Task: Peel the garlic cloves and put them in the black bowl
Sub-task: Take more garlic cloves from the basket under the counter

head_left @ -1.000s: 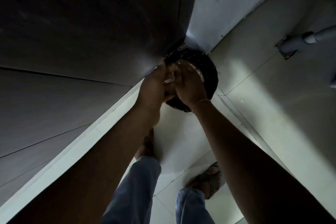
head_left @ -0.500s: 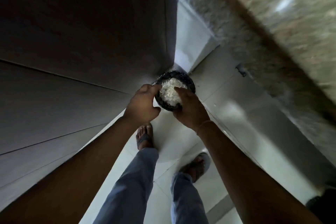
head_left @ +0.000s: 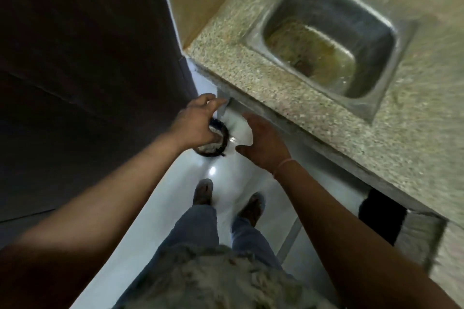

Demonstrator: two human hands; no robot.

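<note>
A steel sink (head_left: 366, 17) is set in the speckled table (head_left: 251, 78) above a white floor (head_left: 226, 173). The black bowl (head_left: 209, 152) is covered by the left hand (head_left: 195, 123), grip unclear; the right hand (head_left: 266, 143) is held open beside it.

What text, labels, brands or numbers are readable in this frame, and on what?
None: no readable text anywhere in the head view.
Bowl: no label visible.
Sink and counter: no brand or marks visible.
Shirt: mottled pattern, blurred, no words.
Dark wall panels: plain.
</note>
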